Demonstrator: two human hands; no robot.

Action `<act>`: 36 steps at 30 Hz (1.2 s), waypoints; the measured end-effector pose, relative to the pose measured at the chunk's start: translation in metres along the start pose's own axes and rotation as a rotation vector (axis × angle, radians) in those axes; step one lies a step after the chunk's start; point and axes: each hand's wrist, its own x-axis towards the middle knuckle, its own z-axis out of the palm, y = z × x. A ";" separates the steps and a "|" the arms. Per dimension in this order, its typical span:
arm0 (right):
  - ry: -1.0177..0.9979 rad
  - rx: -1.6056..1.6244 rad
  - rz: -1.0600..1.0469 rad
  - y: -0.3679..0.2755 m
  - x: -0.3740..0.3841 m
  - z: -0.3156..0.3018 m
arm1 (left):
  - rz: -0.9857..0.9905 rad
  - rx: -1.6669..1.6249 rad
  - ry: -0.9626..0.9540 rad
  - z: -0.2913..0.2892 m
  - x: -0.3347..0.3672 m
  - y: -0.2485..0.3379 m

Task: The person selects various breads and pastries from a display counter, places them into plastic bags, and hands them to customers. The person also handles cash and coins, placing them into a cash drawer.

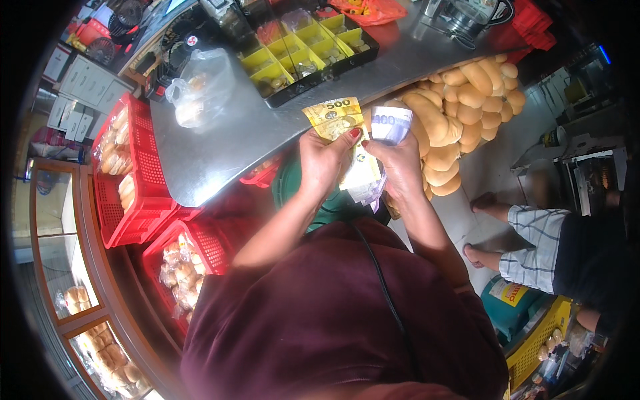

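In front of my chest, my left hand (321, 163) pinches a yellow banknote (333, 115), its thumb with a red nail lying on top. My right hand (401, 163) is closed on violet banknotes (392, 127), whose upper end sticks out above the thumb. Between the two hands hangs another yellow banknote (361, 168), with violet paper ends showing below it. How many notes lie under my fingers is hidden. Beyond my hands, a black tray (303, 85) with yellow compartments holds coins on the dark metal table (207, 157).
A knotted clear plastic bag (203, 83) sits on the table's left part. Red crates (143, 193) with packed bread stand at the left, beside a glass display case (60, 227). Bread loaves (467, 100) are heaped at the right. Another person (553, 247) is at the far right.
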 end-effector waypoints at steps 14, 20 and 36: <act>0.044 0.063 -0.027 0.001 0.001 0.001 | 0.020 -0.016 0.017 0.002 0.004 0.000; 0.057 0.027 -0.009 0.000 -0.002 0.002 | 0.027 -0.028 0.023 0.002 0.004 0.001; 0.109 0.123 -0.143 -0.002 0.011 -0.008 | 0.017 0.558 -0.153 -0.018 0.027 -0.008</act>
